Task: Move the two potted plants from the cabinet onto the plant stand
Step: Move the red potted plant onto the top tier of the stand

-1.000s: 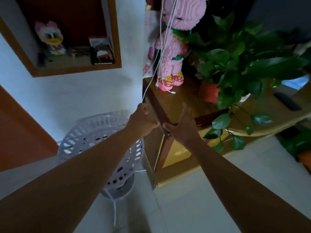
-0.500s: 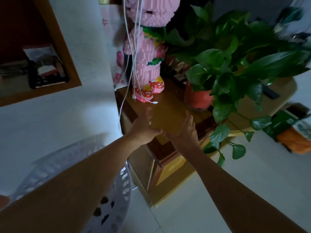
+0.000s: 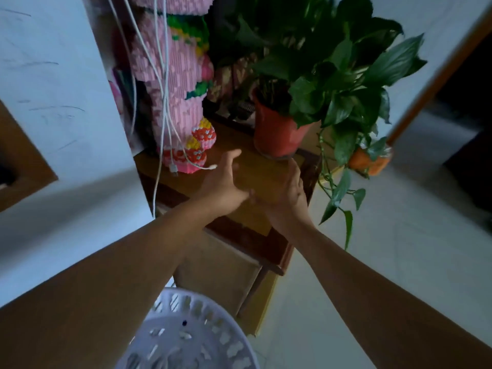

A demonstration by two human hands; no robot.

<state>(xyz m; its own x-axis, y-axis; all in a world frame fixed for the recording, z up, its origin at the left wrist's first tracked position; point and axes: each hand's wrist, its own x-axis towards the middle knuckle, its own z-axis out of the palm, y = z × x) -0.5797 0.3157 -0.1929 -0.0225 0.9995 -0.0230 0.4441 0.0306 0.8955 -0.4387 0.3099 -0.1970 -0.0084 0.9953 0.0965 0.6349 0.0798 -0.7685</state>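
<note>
— Where is the red potted plant (image 3: 277,134) sitting?

— Right of centre in the frame, on the cabinet (image 3: 255,179) top, leaves spilling toward the upper right. A second orange pot (image 3: 368,162) is showing further right, half hidden by leaves.

— And the hands?

— The left hand (image 3: 223,182) and right hand (image 3: 286,189) are reaching in spread and empty; a second ago they were hanging at the cabinet's front edge, now they are nearing the pot's base.

— Room to lift?

— It is looking tight: the pink block figure (image 3: 173,83) and dangling white cables (image 3: 162,102) are crowding the left. The white plant stand (image 3: 186,339) is waiting at bottom centre.
</note>
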